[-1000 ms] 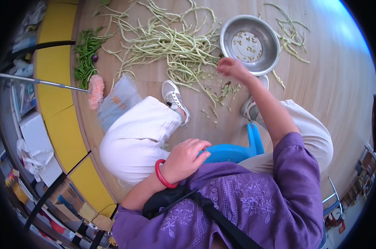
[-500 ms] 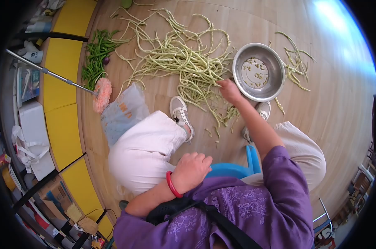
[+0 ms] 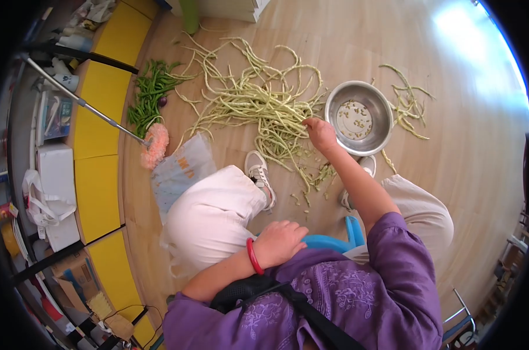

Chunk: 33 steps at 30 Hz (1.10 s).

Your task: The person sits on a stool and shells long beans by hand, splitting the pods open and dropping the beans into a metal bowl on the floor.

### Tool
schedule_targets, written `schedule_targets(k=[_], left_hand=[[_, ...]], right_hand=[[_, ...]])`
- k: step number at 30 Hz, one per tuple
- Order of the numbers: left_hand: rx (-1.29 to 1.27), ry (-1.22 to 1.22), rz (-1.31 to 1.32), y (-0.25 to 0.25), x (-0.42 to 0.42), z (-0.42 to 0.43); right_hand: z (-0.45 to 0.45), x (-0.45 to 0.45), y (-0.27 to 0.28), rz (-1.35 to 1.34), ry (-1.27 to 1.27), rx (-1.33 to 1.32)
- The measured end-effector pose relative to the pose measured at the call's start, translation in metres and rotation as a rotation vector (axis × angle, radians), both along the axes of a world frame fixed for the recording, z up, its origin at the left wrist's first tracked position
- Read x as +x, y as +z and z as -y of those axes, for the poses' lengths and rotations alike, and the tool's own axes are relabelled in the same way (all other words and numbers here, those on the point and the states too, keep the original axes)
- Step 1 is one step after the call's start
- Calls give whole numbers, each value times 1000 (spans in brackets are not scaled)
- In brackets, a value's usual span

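Head view: slender, seemingly knobbly beans tangle

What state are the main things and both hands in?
Long beans: tangled, loosely heaped
Steel bowl: upright, small pieces inside
Green peppers: piled together
Plastic bag: flattened, partly hidden
Right hand: at the beans, grip unclear
Left hand: palm down, near the lap

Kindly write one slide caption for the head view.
Right hand at long beans beside a metal bowl; left hand apart, red bangle at its wrist.
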<state>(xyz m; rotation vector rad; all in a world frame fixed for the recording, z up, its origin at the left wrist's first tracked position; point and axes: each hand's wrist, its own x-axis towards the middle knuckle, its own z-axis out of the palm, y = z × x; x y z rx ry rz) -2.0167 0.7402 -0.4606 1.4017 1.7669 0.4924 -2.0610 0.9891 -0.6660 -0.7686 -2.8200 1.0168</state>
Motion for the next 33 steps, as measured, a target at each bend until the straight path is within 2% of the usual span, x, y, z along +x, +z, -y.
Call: schedule_targets(k=[1,4,5,8,12,13,16,17,20,21,23,25,28,29,30,32,33], left_hand=[[38,7,48,3,5,2],[103,19,152,22,26,13],[83,23,225,29,33,18],[60,28,377,53,48,33],[67,7,382,77,74,60],[66,-15,376,79,79,67],[48,-47,410,77,92,84],[26,-43,453,70,95,89],[-31,41,545,74,94,97],[-58,84,569,73,93,100],[-91,171,699,73,84,104],[-100,260,922,71,72,108],[-92,27,972,56,53,117],[-53,26,949,57,59,119],[-5,8,926,58,67,116],[-22,162,587,57,62,99],[138,278,561,78,49,86]], right_hand=[[-1,-1,24,-134,-24,-31],[3,1,101,-254,-56,-92],[6,5,123,-359,-56,-82],[16,24,179,-452,-18,-130],[35,63,225,-496,70,-142],[38,73,240,-434,79,-218],[43,78,261,-632,-4,-418],[37,80,267,-492,96,-18],[33,76,293,-693,52,-613],[37,85,320,-737,52,-743],[38,105,357,-719,90,-739],[41,121,362,-690,100,-750],[51,151,350,-657,126,-855],[77,170,341,-611,262,-500],[72,185,337,-562,311,-537],[72,207,341,-428,460,-537],[77,217,355,-428,468,-555]])
